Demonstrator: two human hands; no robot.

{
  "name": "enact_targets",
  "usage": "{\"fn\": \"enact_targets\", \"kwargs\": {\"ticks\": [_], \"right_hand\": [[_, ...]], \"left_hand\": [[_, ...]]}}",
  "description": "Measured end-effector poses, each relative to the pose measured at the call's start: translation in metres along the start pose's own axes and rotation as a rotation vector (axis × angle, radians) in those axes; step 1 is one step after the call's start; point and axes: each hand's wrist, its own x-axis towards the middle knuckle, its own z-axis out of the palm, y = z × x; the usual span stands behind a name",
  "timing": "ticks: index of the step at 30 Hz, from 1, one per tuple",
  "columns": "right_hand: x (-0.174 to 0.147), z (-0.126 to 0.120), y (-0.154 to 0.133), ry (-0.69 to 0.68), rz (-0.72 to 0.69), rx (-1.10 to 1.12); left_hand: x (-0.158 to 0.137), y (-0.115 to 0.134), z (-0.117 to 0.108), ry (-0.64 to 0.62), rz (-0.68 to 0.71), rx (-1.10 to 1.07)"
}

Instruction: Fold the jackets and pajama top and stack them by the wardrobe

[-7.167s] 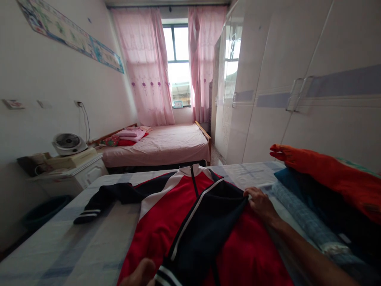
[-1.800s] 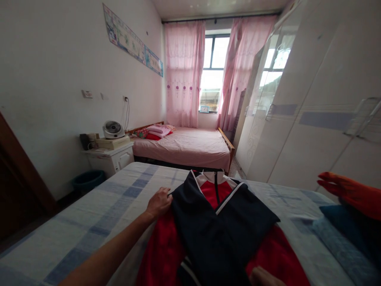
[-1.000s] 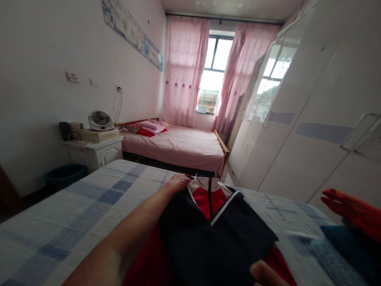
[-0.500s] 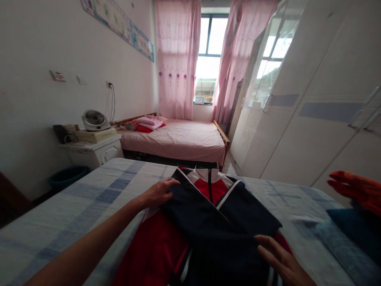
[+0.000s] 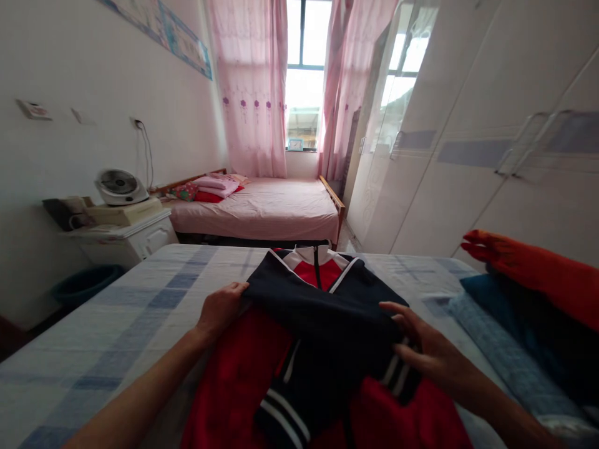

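A navy, red and white zip-up jacket [image 5: 318, 337] lies front up on the near bed, its collar pointing away from me. Both navy sleeves are folded across its chest, their white-striped cuffs toward me. At the left shoulder fold, my left hand [image 5: 223, 310] pinches the edge of the navy sleeve. My right hand [image 5: 423, 343] rests over the other side of the sleeves, just above the right striped cuff. Its thumb and fingers are apart, touching the cloth.
The jacket lies on a blue-and-white checked sheet [image 5: 140, 324]. To the right is a clothes stack with an orange garment [image 5: 533, 268] above folded jeans [image 5: 510, 368]. Beyond are a pink bed [image 5: 271, 199], a white wardrobe [image 5: 449, 187] and a cabinet bearing a fan [image 5: 120, 186].
My left hand has closed on the sleeve's edge. My right hand has moved up along the sleeves, and the striped cuffs now show. The view has shifted to the right.
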Motion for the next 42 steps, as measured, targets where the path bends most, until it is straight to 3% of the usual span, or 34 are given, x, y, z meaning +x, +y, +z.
{"fn": "enact_targets", "kwargs": {"ticks": [5, 8, 10, 14, 18, 21, 25, 30, 33, 36, 42], "right_hand": [[-0.007, 0.007, 0.033, -0.105, 0.098, 0.059], [-0.011, 0.005, 0.033, -0.201, 0.082, 0.186], [-0.015, 0.002, 0.028, -0.207, 0.071, 0.078], [-0.024, 0.006, 0.020, -0.040, 0.011, -0.310], [-0.034, 0.030, 0.021, 0.091, -0.177, -0.490], [-0.044, 0.044, 0.021, 0.073, -0.419, -0.593], [-0.050, 0.048, 0.022, 0.026, -0.708, -0.739], [-0.041, 0.056, 0.043, 0.155, -0.851, -0.857], [-0.038, 0.062, 0.049, 0.154, -0.867, -0.795], [-0.038, 0.058, 0.034, 0.087, -0.814, -0.731], [-0.021, 0.049, -0.003, 0.125, -0.683, -0.744]], "left_hand": [[-0.010, -0.004, -0.001, -0.018, 0.007, 0.045], [-0.012, -0.004, -0.003, -0.018, -0.015, 0.072], [-0.009, -0.002, -0.008, -0.016, -0.020, 0.077], [0.005, 0.017, -0.023, 0.003, 0.034, 0.037], [0.030, 0.054, -0.027, -0.100, 0.226, -0.048], [0.051, 0.080, -0.018, -0.201, 0.318, -0.086], [0.075, 0.098, -0.003, -0.270, 0.318, -0.105], [0.092, 0.107, 0.003, -0.277, 0.203, -0.108], [0.095, 0.112, 0.003, -0.208, 0.095, -0.115], [0.088, 0.119, 0.000, -0.135, 0.027, -0.131], [0.034, 0.117, -0.003, -0.090, 0.196, -0.182]]}}
